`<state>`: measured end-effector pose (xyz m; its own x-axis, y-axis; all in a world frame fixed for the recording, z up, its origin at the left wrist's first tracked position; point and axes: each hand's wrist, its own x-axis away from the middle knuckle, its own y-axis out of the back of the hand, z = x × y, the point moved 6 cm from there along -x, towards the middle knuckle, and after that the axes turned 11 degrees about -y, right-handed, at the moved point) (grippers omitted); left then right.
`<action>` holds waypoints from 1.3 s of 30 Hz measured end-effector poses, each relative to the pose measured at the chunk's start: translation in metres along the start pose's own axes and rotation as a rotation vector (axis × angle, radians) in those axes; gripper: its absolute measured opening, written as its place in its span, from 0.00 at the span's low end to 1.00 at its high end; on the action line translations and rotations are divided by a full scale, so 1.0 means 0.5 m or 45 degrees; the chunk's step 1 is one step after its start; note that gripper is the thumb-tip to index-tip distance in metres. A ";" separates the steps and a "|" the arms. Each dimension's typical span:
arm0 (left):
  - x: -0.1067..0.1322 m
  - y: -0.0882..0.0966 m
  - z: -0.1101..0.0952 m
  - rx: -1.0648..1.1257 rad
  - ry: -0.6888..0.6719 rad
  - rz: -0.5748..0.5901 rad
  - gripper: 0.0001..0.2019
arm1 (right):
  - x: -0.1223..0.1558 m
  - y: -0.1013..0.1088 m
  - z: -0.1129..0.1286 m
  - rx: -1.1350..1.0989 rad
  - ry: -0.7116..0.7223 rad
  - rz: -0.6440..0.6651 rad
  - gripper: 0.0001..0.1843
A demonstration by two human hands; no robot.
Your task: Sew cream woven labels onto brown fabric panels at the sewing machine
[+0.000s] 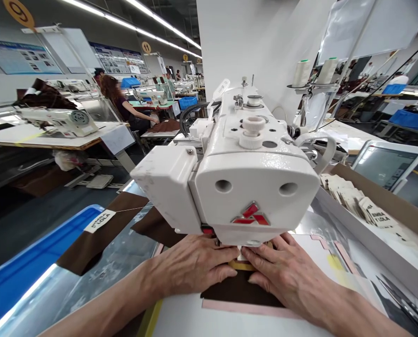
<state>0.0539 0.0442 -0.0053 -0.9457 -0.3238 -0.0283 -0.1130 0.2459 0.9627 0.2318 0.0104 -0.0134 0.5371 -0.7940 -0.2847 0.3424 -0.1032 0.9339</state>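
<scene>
My left hand [195,262] lies under the head of a white sewing machine [258,187], index finger and thumb stretched toward the middle. From the other side my right hand [289,271] reaches in with its fingers extended. Both sets of fingertips press around a small white piece, apparently a label [242,255], at a yellow-edged frame [243,266]. Dark brown fabric [237,288] lies flat beneath and between the hands, with a pink strip [244,306] along its near side. The machine head hides the needle and some fingertips.
A brown fabric piece with a printed label [100,221] hangs by the blue bin [15,276] at left. At right are a box of labels [374,210], scissors [402,299] and a screen [388,164]. Another person [130,110] sits further back.
</scene>
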 end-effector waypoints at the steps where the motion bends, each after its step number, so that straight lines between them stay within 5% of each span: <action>1: 0.002 0.001 -0.002 -0.011 -0.026 -0.004 0.14 | 0.000 0.000 0.000 0.000 -0.006 0.006 0.17; 6: 0.005 0.015 -0.016 -0.076 -0.139 -0.063 0.19 | 0.003 0.002 0.002 0.016 -0.006 -0.004 0.20; 17: 0.003 0.004 -0.018 -0.148 0.016 -0.087 0.12 | 0.002 0.001 -0.003 0.024 0.003 0.047 0.19; 30: 0.038 0.010 -0.019 -0.128 -0.051 -0.276 0.24 | 0.005 -0.009 -0.007 0.017 -0.015 0.101 0.21; 39: 0.021 0.006 -0.018 -0.108 0.099 -0.188 0.30 | 0.005 -0.011 -0.008 0.022 -0.025 0.164 0.21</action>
<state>0.0463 0.0333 -0.0001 -0.8941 -0.4209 -0.1532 -0.2195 0.1137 0.9690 0.2340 0.0115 -0.0201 0.5606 -0.8129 -0.1578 0.2582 -0.0094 0.9660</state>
